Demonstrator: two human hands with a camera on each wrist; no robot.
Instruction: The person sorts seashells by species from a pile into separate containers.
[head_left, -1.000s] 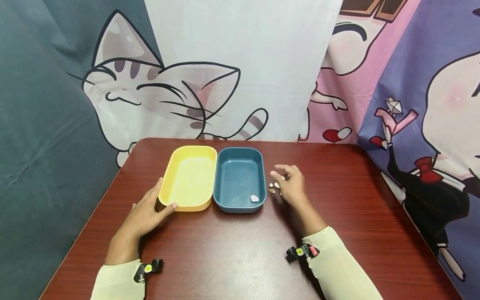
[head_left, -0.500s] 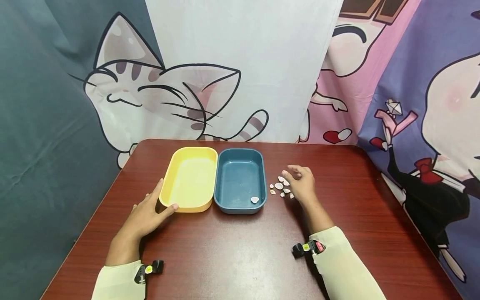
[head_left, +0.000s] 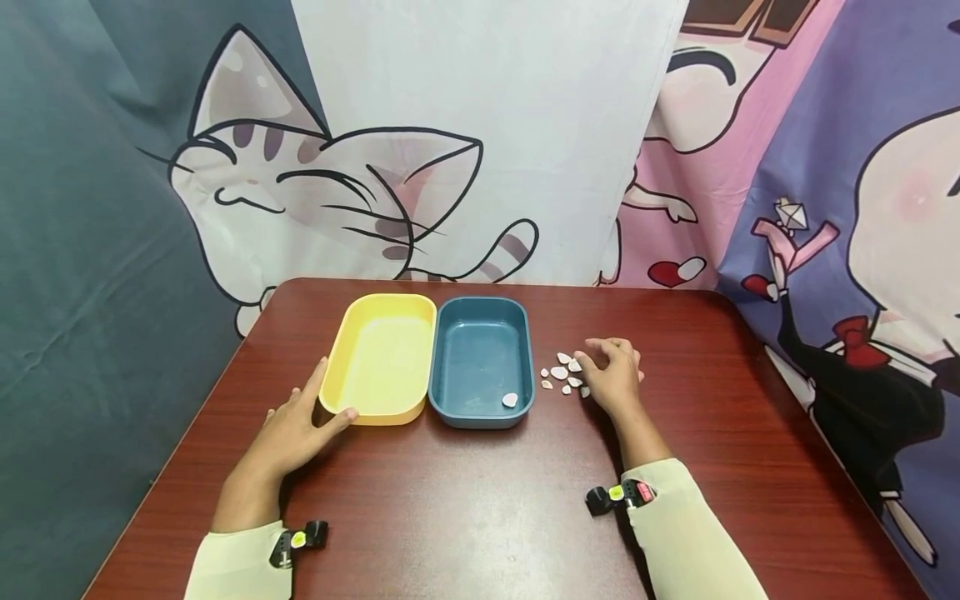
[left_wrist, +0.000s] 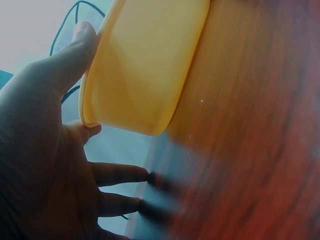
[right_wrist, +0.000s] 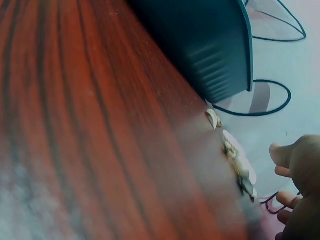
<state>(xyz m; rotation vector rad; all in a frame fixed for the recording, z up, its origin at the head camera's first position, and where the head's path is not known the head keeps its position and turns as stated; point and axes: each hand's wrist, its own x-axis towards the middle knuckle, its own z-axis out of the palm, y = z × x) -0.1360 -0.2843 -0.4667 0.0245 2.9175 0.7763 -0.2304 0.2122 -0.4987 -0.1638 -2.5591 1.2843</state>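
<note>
Centre: one yellow tray (head_left: 382, 358), touched by spread left hand (head_left: 288, 435); one blue tray (head_left: 480, 354), one shell (head_left: 510, 401) inside. Centre-right: eight-plus shells (head_left: 558, 372), loose right hand (head_left: 613, 377).

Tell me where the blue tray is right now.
In the head view, the blue tray stands on the table just right of the yellow tray, with the scattered white pieces to its right.

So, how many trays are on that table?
2. The yellow tray is on the left, with the left hand at its near left corner; the blue tray is right beside it, with a small white piece inside.
</note>
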